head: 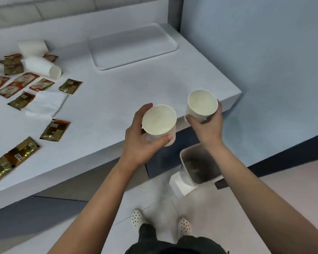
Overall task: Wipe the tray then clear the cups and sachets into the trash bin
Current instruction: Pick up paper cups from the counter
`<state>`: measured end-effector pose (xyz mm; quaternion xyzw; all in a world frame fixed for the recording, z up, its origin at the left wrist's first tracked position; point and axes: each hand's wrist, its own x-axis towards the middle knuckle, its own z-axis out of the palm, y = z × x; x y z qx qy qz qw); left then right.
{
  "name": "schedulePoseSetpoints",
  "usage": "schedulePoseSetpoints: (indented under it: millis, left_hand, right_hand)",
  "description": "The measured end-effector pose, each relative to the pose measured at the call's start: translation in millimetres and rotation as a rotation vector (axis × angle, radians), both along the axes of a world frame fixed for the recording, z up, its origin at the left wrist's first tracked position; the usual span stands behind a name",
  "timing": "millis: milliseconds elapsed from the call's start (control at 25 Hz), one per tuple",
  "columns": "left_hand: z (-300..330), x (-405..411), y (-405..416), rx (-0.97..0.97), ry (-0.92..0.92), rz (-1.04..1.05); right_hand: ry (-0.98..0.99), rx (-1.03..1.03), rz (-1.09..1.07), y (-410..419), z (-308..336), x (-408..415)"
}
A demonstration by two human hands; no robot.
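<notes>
Tray bare, likely wiped. Left hand and right hand each curl fingers round cup, above bin. Two cups, sachets remain on counter.

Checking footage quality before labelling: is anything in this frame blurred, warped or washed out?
Head view: wide-angle lens bends the pale counter edge; the white floor bin and perforated white shoes look smeared; the flat white tray nearly blends into the counter under even, soft light.

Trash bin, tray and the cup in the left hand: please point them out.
trash bin [184, 155], head view, near rim.
tray [132, 45], head view, flat bottom.
cup in the left hand [158, 120], head view, inside.
</notes>
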<state>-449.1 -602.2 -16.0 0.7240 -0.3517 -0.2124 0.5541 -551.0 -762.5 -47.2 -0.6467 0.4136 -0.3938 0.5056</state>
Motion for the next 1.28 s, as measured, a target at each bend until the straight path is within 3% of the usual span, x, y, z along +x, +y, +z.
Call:
schedulePoseSetpoints:
  millis: [160,280,520,720,1080,1280]
  left_hand:
    - [-41,-61,-43,0.121,-0.001,-0.177]
    - [-88,-88,-72,0.238,0.059,-0.166]
    - [-170,-103,-126,0.489,0.076,-0.140]
    - [-214,-100,-157,0.680,0.024,-0.228]
    - [-233,-97,-163,0.746,0.136,-0.271]
    - [-196,-100,-164,0.641,0.187,-0.273]
  right_hand:
    - [0.106,0.085,-0.108,-31,-42,-79]
    - [0.266,0.187,-0.118,-47,-88,-120]
    - [0.356,0.354,-0.101,-60,-165,-150]
    - [0.602,0.531,-0.088,-75,-215,-158]
    - [0.739,0.643,0.138,-89,-244,-154]
    - [0.655,0.498,0.106,-94,-209,-147]
